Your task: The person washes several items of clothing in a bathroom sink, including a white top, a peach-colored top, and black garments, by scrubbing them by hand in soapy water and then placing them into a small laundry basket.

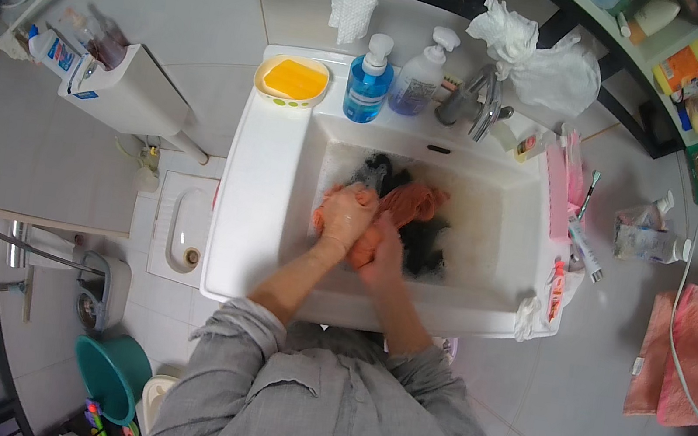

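An orange cloth (414, 203) lies bunched in the white sink (258, 206), which holds cloudy, sudsy water. My left hand (347, 214) is closed on one wet bunch of it. Close beside it, my right hand (386, 253) grips another part, slightly blurred. A dark cloth (423, 244) is partly under the water behind and to the right of the orange one. Both forearms reach over the sink's front edge, with grey sleeves rolled up.
Behind the basin stand a dish with yellow soap (294, 80), a blue pump bottle (369, 82), a clear pump bottle (419, 75) and the faucet (473, 102). Toothbrush things and a pink holder (556, 192) line the right rim. A teal bucket (109, 378) stands at lower left.
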A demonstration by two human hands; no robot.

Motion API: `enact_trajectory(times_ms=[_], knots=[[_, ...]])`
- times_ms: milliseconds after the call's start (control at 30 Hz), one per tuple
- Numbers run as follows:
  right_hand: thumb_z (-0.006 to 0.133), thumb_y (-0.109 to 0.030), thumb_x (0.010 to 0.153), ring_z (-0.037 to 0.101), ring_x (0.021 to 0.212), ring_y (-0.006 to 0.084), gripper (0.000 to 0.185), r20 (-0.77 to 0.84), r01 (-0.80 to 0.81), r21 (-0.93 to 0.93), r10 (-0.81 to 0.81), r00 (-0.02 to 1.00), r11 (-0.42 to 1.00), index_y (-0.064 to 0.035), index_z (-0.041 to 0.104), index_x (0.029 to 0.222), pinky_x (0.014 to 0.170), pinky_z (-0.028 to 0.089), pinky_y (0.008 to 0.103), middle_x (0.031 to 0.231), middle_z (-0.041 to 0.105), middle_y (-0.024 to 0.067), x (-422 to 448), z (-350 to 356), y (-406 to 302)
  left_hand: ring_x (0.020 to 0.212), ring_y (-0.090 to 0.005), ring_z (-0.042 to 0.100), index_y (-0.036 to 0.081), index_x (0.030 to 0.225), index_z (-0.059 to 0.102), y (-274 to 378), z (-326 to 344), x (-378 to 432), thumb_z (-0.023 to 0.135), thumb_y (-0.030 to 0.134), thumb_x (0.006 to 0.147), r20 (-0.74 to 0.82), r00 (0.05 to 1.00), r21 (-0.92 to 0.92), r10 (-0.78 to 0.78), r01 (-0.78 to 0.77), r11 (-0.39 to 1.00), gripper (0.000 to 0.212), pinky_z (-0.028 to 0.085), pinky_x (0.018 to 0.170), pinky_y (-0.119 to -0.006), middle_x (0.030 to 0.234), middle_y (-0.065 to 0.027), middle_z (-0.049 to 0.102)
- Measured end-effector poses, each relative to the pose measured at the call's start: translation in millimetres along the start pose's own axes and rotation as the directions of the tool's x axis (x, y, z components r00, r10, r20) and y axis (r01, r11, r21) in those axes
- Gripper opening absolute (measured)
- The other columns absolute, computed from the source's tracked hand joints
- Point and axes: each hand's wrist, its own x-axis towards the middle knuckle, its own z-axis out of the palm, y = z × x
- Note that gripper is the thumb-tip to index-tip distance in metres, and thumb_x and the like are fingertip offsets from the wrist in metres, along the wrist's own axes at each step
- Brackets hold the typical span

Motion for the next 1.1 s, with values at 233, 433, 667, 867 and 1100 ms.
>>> enact_trajectory(times_ms=[233, 433, 667, 867, 1100], knots=[[0.047, -0.035, 0.086, 0.053, 0.087, 0.0173, 0.033, 0.409, -0.077, 0.118, 0.022, 0.912, 0.99, -0.0073, 0.05, 0.103, 0.076, 0.044, 0.0314, 0.097, 0.054, 0.0044, 16.6, -31.5, -32.2, 0.067, -0.031, 0.054, 0.003, 0.063, 0.055, 27.9, 10.5, -65.9, 0.057, 0.015, 0.066, 0.15, 0.948, -0.226, 0.28, -0.243, 0.943, 0.012, 0.045, 0.06, -0.038, 0.062, -0.0146, 0.055], [0.056, -0.029, 0.081, 0.053, 0.086, 0.0163, 0.032, -0.013, 0.043, -0.038, -0.043, 0.999, 0.998, -0.006, 0.05, 0.102, 0.073, 0.045, 0.0304, 0.097, 0.054, 0.0044, -10.8, 15.8, -18.2, 0.069, -0.0296, 0.056, 0.003, 0.071, 0.054, -22.8, 9.6, -8.2, 0.062, 0.014, 0.067, 0.123, 0.991, -0.092, -0.057, 0.068, 0.993, 0.014, 0.045, 0.062, -0.032, 0.072, -0.0149, 0.056], [0.061, -0.011, 0.068, 0.052, 0.073, 0.0121, 0.022, 0.576, 0.63, -0.772, -0.327, 0.749, 0.085, -0.0057, 0.055, 0.088, 0.065, 0.043, 0.0262, 0.083, 0.055, 0.0043, -31.4, 61.4, -75.0, 0.081, -0.0139, 0.055, 0.0, 0.1, 0.052, 14.8, -37.1, -6.4, 0.065, 0.008, 0.068, 0.504, 0.838, -0.617, 0.208, 0.181, 0.766, 0.036, 0.045, 0.073, -0.025, 0.081, -0.0057, 0.058], [0.068, -0.009, 0.066, 0.039, 0.108, 0.0163, 0.071, 0.736, 0.735, -0.368, -0.304, 0.605, 0.57, -0.0054, 0.029, 0.124, 0.089, 0.034, 0.0303, 0.12, 0.039, 0.007, -25.0, 63.8, -87.4, 0.076, -0.0092, 0.054, 0.001, 0.095, 0.054, 88.4, -98.3, 34.5, 0.062, 0.001, 0.069, 0.391, 0.908, -0.735, 0.148, 0.211, 0.645, 0.027, 0.044, 0.069, -0.022, 0.084, -0.0024, 0.058], [0.071, -0.006, 0.061, 0.039, 0.109, 0.0136, 0.084, 0.761, 0.758, -0.409, -0.269, 0.591, 0.509, -0.0025, 0.022, 0.129, 0.089, 0.034, 0.0288, 0.118, 0.042, 0.0073, 12.5, 31.9, -52.7, 0.082, -0.0138, 0.055, -0.003, 0.098, 0.051, 216.7, -151.8, 53.8, 0.06, 0.002, 0.071, 0.119, 0.878, -0.971, 0.463, 0.005, 0.24, 0.028, 0.045, 0.075, -0.025, 0.09, -0.0081, 0.056]])
